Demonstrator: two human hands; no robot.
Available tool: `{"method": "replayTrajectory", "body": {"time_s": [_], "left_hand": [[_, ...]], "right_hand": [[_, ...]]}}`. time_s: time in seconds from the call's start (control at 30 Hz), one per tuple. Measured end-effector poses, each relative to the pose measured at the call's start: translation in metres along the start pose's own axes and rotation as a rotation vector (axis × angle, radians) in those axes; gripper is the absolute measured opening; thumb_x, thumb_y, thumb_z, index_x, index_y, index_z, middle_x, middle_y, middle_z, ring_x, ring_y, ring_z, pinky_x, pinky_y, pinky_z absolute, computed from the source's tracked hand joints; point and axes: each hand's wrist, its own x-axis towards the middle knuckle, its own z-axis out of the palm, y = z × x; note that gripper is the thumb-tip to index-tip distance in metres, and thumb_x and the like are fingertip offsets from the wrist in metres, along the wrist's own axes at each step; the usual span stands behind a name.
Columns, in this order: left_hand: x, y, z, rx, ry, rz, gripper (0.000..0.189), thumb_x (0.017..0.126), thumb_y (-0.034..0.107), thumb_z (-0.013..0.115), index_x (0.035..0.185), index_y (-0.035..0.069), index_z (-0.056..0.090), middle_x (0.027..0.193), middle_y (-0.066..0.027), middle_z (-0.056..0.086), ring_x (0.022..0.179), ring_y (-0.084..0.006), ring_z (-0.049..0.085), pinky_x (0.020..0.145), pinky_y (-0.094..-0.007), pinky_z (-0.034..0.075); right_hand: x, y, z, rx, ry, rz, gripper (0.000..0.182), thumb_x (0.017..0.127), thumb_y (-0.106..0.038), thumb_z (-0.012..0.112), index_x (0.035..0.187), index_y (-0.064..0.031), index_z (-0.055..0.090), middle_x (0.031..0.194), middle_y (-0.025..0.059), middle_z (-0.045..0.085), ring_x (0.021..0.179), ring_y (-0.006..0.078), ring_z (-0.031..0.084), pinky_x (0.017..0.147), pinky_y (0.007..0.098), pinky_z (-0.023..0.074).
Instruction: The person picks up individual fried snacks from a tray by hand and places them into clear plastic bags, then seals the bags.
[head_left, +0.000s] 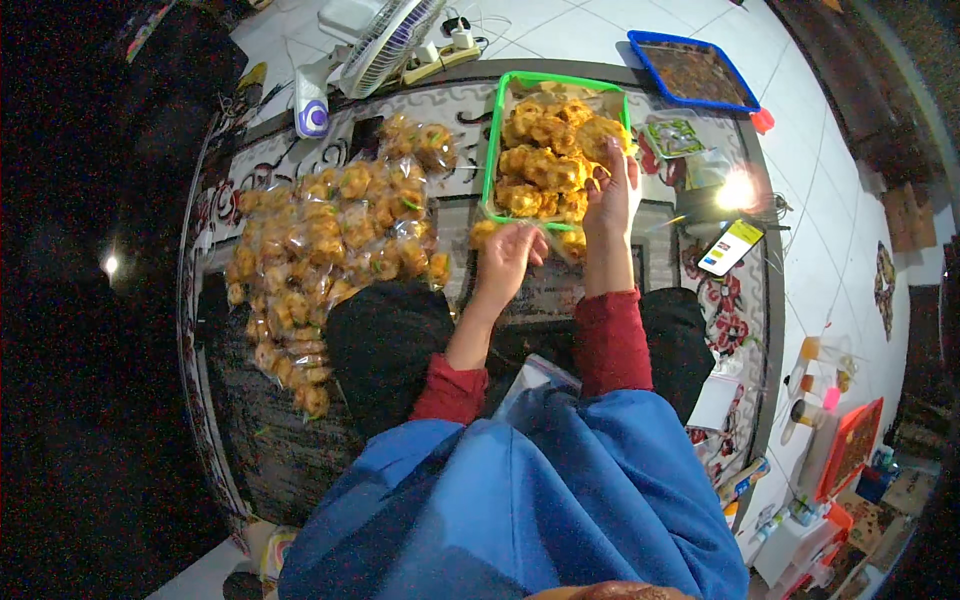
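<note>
A green plastic tray (492, 150) lined with paper holds piled golden fried fritters (540, 169). Over its right side, my right hand (613, 187) grips a flat fried fritter (596, 140) between thumb and fingers. My left hand (512, 251) is at the tray's near edge, its fingers curled at a clear plastic bag (551, 236); how firmly they grip it is hard to see. Fried pieces show at the bag, below the tray. To the left, many clear bags of fritters (322, 240) lie heaped on the patterned rug, some with green pieces inside.
A white fan (386, 49) and a power strip (442, 64) stand beyond the rug. At the right are a blue-rimmed tray (694, 71), a tub of small green items (673, 136), a bright lamp (735, 193) and a lit phone (731, 247). My knees flank the work area.
</note>
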Motion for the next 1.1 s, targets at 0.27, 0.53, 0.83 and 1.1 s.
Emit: {"method": "replayTrajectory", "body": {"time_s": [0.27,0.53,0.83,1.1], "left_hand": [[-0.023,0.027,0.044,-0.005,-0.012,0.278,0.030,0.095,0.022,0.039,0.114,0.002,0.053,0.101,-0.0086,0.056,0.093,-0.0207,0.053,0.080,-0.0335,0.042],[-0.007,0.010,0.036,-0.573,-0.099,-0.087,0.063,0.085,0.010,0.059,0.138,0.010,0.026,0.125,-0.0045,0.044,0.085,-0.0060,0.052,0.067,-0.0209,0.048],[0.012,-0.003,-0.012,-0.113,-0.294,0.004,0.018,0.077,0.012,0.070,0.094,0.007,0.065,0.079,0.0034,0.061,0.073,-0.0039,0.052,0.066,-0.0214,0.042],[0.023,0.016,-0.024,-0.135,-0.327,0.207,0.007,0.075,0.004,0.068,0.081,0.006,0.064,0.086,-0.0018,0.065,0.085,-0.0125,0.059,0.075,-0.0278,0.046]], "right_hand": [[-0.008,0.008,-0.010,0.094,0.072,-0.117,0.023,0.082,-0.024,0.064,0.095,-0.0092,0.052,0.086,-0.0004,0.056,0.068,0.0080,0.049,0.056,0.0203,0.0393],[-0.022,0.003,-0.005,0.331,-0.100,0.105,0.024,0.083,-0.024,0.063,0.101,-0.0112,0.055,0.087,-0.0017,0.058,0.065,0.0061,0.049,0.056,0.0203,0.0417],[-0.046,-0.026,-0.013,0.122,-0.139,-0.037,0.020,0.079,-0.013,0.066,0.088,-0.0113,0.049,0.089,0.0001,0.056,0.073,0.0054,0.050,0.060,0.0200,0.0391],[-0.058,-0.049,-0.049,-0.223,-0.235,0.050,0.017,0.080,-0.018,0.065,0.090,-0.0140,0.051,0.082,-0.0059,0.054,0.070,0.0031,0.046,0.063,0.0195,0.0355]]}}
